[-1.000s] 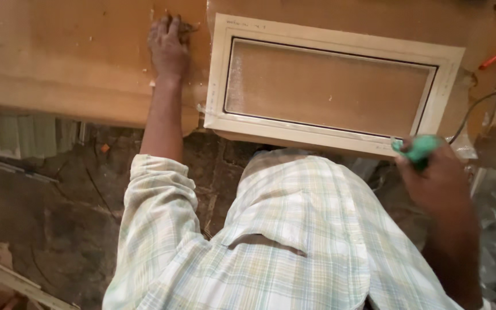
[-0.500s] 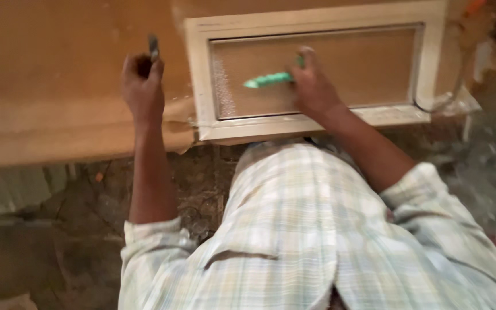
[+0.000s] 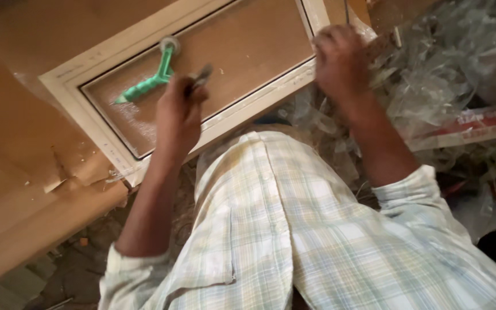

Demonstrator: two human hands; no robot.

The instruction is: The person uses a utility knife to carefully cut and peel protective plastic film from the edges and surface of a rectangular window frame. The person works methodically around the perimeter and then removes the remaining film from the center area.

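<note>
Looking straight down: a white-framed panel (image 3: 202, 86) lies tilted across a brown board (image 3: 35, 115), its frame pale, its flat inset brown and dusty. The left hand (image 3: 179, 115) hovers over the lower part of the inset, fingers curled tight around a small dark tool (image 3: 201, 77) whose tip pokes out above the knuckles. The right hand (image 3: 340, 60) is at the panel's right corner, fingers bent down over the frame edge; whether it truly grips the frame or merely presses on it, I cannot tell.

On the inset, just beside the left hand, rests a green-handled roller (image 3: 150, 80), its little wheel up near the top rail, lying free and touched by neither hand.

By the look of it, the panel is stiff and fairly light, a flat piece that would slide easily on the smooth board; the frame rails at the corners seem the safest places to take it, since the inset looks thin and could flex or scratch.

Around it: crumpled clear plastic sheeting (image 3: 454, 63) heaps up on the right, close against that corner. Torn brown paper (image 3: 76, 172) curls at the lower-left corner. The checked shirt (image 3: 317, 241) fills the foreground and hides the near edge.
</note>
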